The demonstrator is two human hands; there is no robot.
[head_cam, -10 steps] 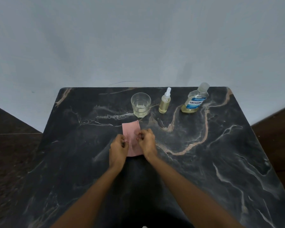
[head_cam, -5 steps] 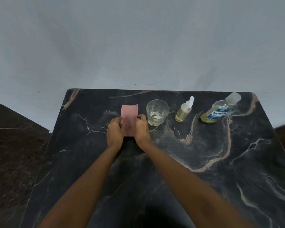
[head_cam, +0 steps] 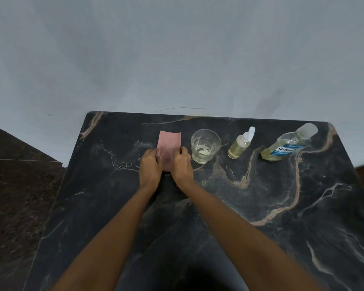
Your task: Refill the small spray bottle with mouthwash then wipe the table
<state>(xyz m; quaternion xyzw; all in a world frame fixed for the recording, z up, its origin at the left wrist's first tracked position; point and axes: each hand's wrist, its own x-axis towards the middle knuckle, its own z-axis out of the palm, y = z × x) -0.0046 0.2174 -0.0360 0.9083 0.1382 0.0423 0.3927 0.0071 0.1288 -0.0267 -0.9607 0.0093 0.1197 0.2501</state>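
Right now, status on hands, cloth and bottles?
Left hand and right hand both hold the pink cloth on the table. Spray bottle capped, yellow liquid inside. Glass close beside the cloth.

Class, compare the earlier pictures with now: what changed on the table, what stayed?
The left hand and right hand, still holding the pink cloth, slid it toward the wall, from before the glass to its left. Glass, spray bottle and mouthwash bottle stayed put.
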